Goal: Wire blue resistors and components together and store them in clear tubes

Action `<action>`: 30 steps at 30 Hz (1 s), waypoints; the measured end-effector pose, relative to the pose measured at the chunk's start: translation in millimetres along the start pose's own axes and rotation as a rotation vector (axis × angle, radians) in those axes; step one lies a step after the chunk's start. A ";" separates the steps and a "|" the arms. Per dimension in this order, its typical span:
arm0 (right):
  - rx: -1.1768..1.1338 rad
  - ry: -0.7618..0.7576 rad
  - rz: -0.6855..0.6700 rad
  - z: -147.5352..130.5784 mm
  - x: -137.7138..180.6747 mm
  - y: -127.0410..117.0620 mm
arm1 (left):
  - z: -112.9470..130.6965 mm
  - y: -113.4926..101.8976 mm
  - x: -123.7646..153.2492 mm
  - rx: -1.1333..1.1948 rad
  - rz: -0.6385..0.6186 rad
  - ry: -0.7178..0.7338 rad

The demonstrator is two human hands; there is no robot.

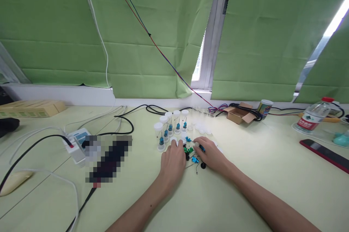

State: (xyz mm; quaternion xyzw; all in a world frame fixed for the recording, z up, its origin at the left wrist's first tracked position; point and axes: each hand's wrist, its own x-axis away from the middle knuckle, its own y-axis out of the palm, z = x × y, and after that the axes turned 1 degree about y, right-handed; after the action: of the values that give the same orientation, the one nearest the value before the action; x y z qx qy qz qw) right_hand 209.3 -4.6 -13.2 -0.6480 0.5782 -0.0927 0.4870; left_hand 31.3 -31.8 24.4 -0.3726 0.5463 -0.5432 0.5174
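My left hand (173, 159) is at the middle of the table, its fingers bent down among white round lids (173, 139); what it grips, if anything, is hidden. My right hand (208, 152) is closed around a small blue part (201, 147), mostly covered by the fingers. Between the hands lie loose green parts (188, 150), a blue piece with a thin metal rod (195, 159) and a black disc (203, 166). Beyond my left hand, several clear capped vials (161, 137) stand upright in a bent row, each with a blue piece and rod inside.
Black cables and a small cardboard box (238, 114) lie along the back edge. A can (264, 109), a water bottle (313, 114) and a phone (325, 154) are at the right. On the left are a white power adapter (77, 145), wires and a blurred dark object (110, 161).
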 end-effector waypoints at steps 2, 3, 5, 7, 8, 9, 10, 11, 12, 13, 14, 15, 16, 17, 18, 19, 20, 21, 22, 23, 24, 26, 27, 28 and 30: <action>0.014 0.008 0.012 0.2 -0.5 -1.0 | -1.6 -0.1 -1.3 -0.019 -0.016 -0.052; 0.024 0.015 0.013 0.4 -0.7 -1.5 | -2.6 0.7 -2.0 -0.025 -0.040 -0.077; 0.044 0.031 0.009 1.1 -0.9 -2.4 | -5.0 3.5 -3.3 -0.029 -0.095 -0.107; 0.056 0.036 -0.007 1.6 -0.6 -2.7 | -7.1 7.0 -4.5 -0.026 -0.130 -0.104; 0.056 0.033 -0.023 1.8 -0.3 -2.7 | -7.9 8.5 -5.0 -0.022 -0.135 -0.095; 0.055 0.029 -0.035 1.9 0.0 -2.5 | -8.4 9.7 -5.4 -0.015 -0.137 -0.086; 0.053 0.026 -0.044 2.1 0.3 -2.2 | -8.6 10.4 -5.7 -0.007 -0.137 -0.079; 0.051 0.025 -0.050 2.2 0.5 -1.9 | -8.5 10.7 -5.9 0.001 -0.135 -0.072; 0.048 0.027 -0.052 2.4 0.6 -1.7 | -8.1 10.5 -5.9 0.007 -0.134 -0.066; 0.046 0.031 -0.052 2.6 0.6 -1.5 | -7.5 10.0 -5.9 0.011 -0.134 -0.062; 0.043 0.036 -0.051 2.8 0.6 -1.3 | -6.9 9.3 -5.8 0.012 -0.133 -0.061; 0.039 0.040 -0.051 3.0 0.5 -1.2 | -6.4 8.6 -5.6 0.009 -0.128 -0.064; 0.036 0.042 -0.049 3.2 0.5 -1.1 | -6.1 8.0 -5.5 0.002 -0.121 -0.070; 0.034 0.042 -0.047 3.3 0.4 -1.1 | -6.1 7.6 -5.5 -0.008 -0.111 -0.077; 0.033 0.041 -0.045 3.5 0.3 -1.0 | -6.5 7.7 -5.6 -0.018 -0.098 -0.081; 0.033 0.040 -0.042 3.6 0.2 -0.9 | -7.4 8.1 -5.9 -0.028 -0.082 -0.078; 0.033 0.040 -0.040 3.8 0.2 -0.8 | -8.6 8.9 -6.4 -0.039 -0.065 -0.074; 0.033 0.039 -0.039 4.0 0.2 -0.6 | -10.0 9.9 -7.1 -0.046 -0.050 -0.064; 0.034 0.038 -0.039 4.4 0.3 -0.4 | -11.7 11.0 -8.1 -0.051 -0.034 -0.058; 0.033 0.038 -0.040 4.8 0.3 -0.1 | -13.4 12.0 -9.1 -0.057 -0.022 -0.063; 0.033 0.039 -0.040 5.3 0.3 0.2 | -15.0 13.0 -10.2 -0.055 -0.021 -0.072; 0.034 0.042 -0.040 6.4 0.3 0.8 | -17.7 14.1 -12.1 -0.051 -0.033 -0.082; 0.034 0.044 -0.040 6.8 0.4 1.2 | -18.8 14.2 -12.8 -0.045 -0.044 -0.077; 0.035 0.045 -0.039 7.1 0.4 1.5 | -19.6 14.1 -13.2 -0.040 -0.056 -0.067; 0.033 0.047 -0.038 7.1 0.4 1.9 | -21.0 13.6 -13.6 -0.027 -0.071 -0.039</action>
State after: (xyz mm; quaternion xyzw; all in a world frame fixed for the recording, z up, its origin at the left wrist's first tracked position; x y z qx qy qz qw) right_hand 213.1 -1.0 -18.4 -0.6484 0.5753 -0.1265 0.4822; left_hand 15.5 -12.5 10.6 -0.4093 0.5298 -0.5462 0.5034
